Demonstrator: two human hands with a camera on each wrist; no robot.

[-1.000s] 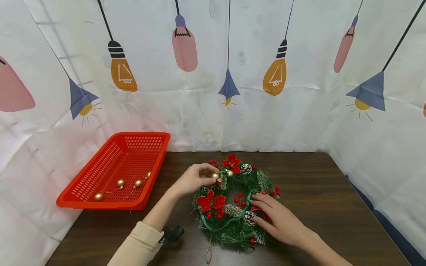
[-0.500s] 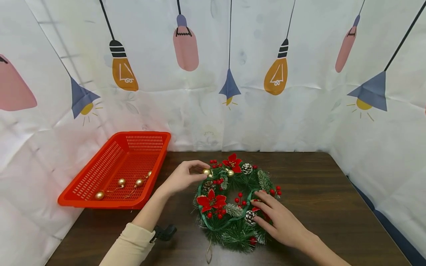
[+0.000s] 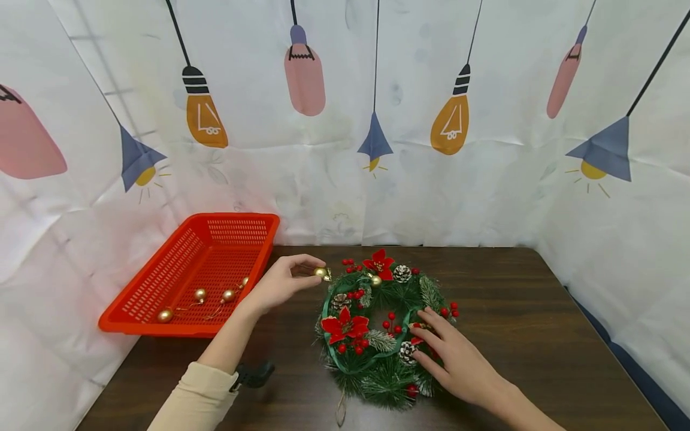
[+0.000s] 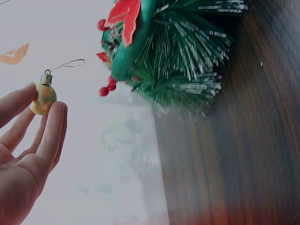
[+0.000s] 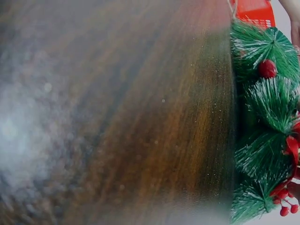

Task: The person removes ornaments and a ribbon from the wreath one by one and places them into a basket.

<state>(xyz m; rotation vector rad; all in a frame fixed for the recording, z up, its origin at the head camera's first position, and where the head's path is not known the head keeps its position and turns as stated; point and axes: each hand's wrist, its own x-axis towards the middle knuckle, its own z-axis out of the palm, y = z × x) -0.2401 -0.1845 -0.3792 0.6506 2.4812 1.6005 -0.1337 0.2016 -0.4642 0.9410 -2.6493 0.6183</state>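
Between thumb and fingertips, my left hand [image 3: 286,281] pinches a small gold Christmas bauble [image 4: 43,98]. A thin wire loop stands out from the bauble's cap in the left wrist view. The hand is left of the green wreath [image 3: 388,383], apart from it. My right hand [image 3: 458,359] rests on the wreath's right side with fingers spread, beside a frosted pine cone [image 3: 408,353]. Red poinsettias [image 3: 345,326], red berries and a green ribbon decorate the wreath. Another gold bauble [image 3: 375,281] hangs near its top.
A red plastic basket [image 3: 215,224] stands at the table's back left, holding several gold baubles [image 3: 229,296] with strings. The dark wooden table [image 3: 517,311] reaches back to a white curtain [image 3: 345,197] printed with lamps. A twine loop [image 3: 341,410] lies at the wreath's front.
My left hand has moved left, away from the wreath's upper left, carrying the gold bauble. The right hand has stayed on the wreath's right side.
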